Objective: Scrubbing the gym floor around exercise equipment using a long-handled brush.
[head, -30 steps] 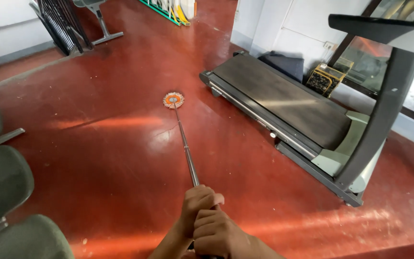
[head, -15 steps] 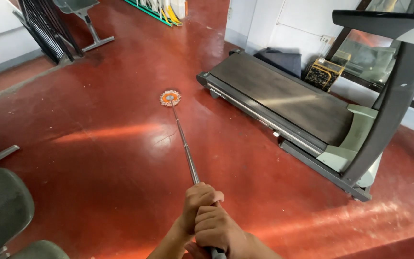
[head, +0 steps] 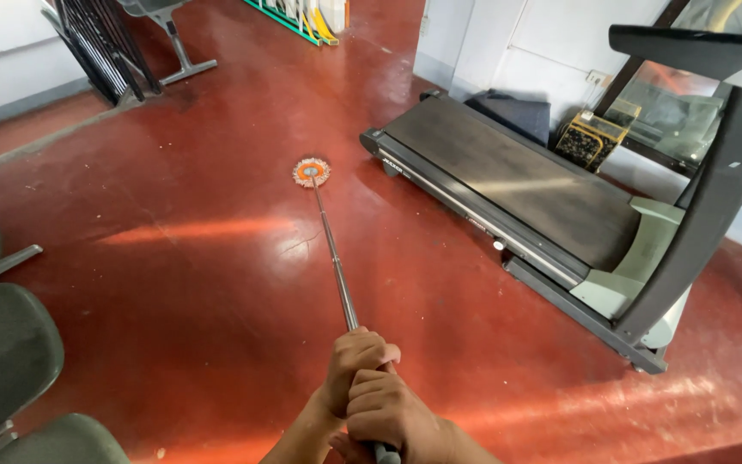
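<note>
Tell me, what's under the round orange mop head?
The mop head rests flat on the shiny red floor, at the far end of the metal pole gripped by both hands. The bit of floor beneath it is covered, so it cannot be seen.

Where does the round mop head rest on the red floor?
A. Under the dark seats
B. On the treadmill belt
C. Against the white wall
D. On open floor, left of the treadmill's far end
D: the mop head lies flat on the bare floor, apart from the treadmill, at the end of the pole that both hands grip.
</note>
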